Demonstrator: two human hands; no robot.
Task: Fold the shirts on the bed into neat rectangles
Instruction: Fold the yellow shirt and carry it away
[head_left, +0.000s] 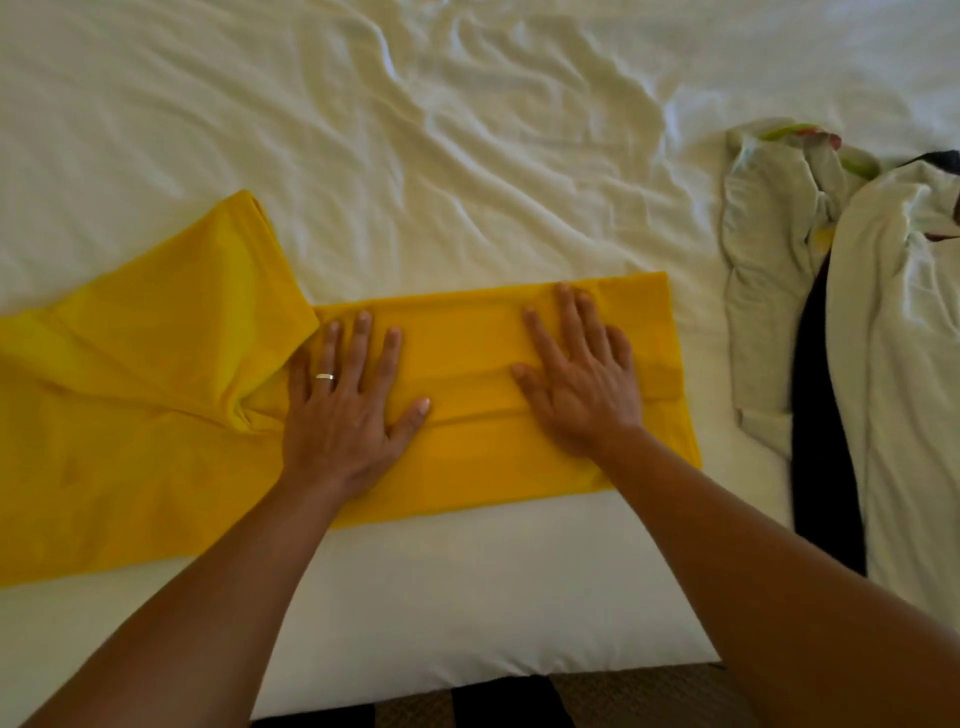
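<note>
A yellow shirt (156, 415) lies sideways across the near part of the white bed (415, 156). Its lower body is folded lengthwise into a narrow band on the right, and a sleeve sticks up at the upper left. My left hand (345, 405), wearing a ring, presses flat on the band near the sleeve seam with its fingers spread. Farther right on the same band, my right hand (576, 369) lies flat with straight fingers. Neither hand grips the cloth.
A crumpled pile of clothes (779, 291) lies at the right: pale grey-green garments with a dark one (826, 467) between them. The sheet is wrinkled at the back. The bed's near edge (467, 670) runs just below my forearms, with floor beneath.
</note>
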